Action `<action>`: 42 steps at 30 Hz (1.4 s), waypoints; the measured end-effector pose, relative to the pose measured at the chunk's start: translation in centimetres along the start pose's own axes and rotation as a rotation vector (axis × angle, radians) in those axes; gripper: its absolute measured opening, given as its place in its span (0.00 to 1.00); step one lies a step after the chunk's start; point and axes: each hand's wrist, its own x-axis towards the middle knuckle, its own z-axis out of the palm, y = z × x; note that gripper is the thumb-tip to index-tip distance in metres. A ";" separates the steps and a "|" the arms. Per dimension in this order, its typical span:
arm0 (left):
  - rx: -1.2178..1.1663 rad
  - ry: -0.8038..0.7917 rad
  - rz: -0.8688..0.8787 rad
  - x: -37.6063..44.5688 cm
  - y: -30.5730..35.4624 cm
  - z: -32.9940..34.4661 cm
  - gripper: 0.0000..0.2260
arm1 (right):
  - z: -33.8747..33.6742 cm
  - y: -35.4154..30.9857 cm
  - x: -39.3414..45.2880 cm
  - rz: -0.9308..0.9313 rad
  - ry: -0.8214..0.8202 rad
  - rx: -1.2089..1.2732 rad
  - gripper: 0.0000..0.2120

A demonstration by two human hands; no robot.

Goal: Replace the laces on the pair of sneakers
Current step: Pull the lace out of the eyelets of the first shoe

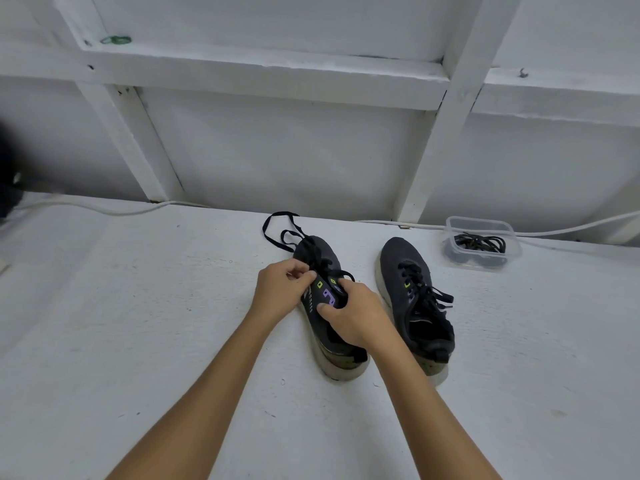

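Two dark sneakers on a white worktop (pixel 138 341), toes toward the far edge, heels toward the near edge. Left sneaker (pixel 323 327) near the middle of the worktop, tilted onto its side with the tongue and green and purple markings turned up; pale sole at the heel end worn and stained. Black lace (pixel 280 233) partly pulled loose, looping off the toe toward the far edge and lying on the surface. Left hand (pixel 280 292) at the left flank of this sneaker, fingers curled, thumb and fingertips pinching the lace at the eyelets. Right hand (pixel 356 317) over the collar and tongue, fingers curled round the upper, thumb pressed on the tongue beside the purple mark, holding the shoe steady. Both forearms bare, entering from the near edge. Right sneaker (pixel 415 299) just beside the first, on its right, upright on its sole, untouched, its own black lace (pixel 429 292) threaded through the eyelets with loose ends trailing across the right side. Clear plastic container (pixel 481 244) near the far right edge, lid off, holding a coil of black laces (pixel 479 242). White cable (pixel 114 209) along the far edge, against the foot of a white framed wall (pixel 277 150). Green rubber band (pixel 116 39) on a ledge of the wall frame, upper left. Dark blurred object at the left edge, not identifiable.
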 end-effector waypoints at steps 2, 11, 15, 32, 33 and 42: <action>-0.104 0.110 -0.036 0.2 0.0 0.0 0.05 | -0.1 0.0 -0.1 -0.005 -0.003 0.010 0.12; -0.390 0.213 -0.321 0.4 -0.7 -1.7 0.13 | 0.0 0.1 0.0 0.007 -0.027 0.047 0.12; -0.274 -0.059 -0.177 -0.5 -1.1 -0.8 0.11 | 0.0 0.1 0.1 0.011 -0.020 0.027 0.15; -0.415 0.138 -0.272 0.7 -0.6 -1.9 0.05 | -0.1 -0.1 -0.3 0.044 -0.019 0.084 0.17; -0.366 0.109 -0.257 0.7 -0.7 -2.0 0.04 | -0.2 -0.3 -0.3 0.044 -0.020 0.080 0.18; -0.058 -0.015 -0.158 -0.4 0.3 -0.6 0.09 | -0.7 -1.0 -0.4 0.221 -0.076 0.389 0.25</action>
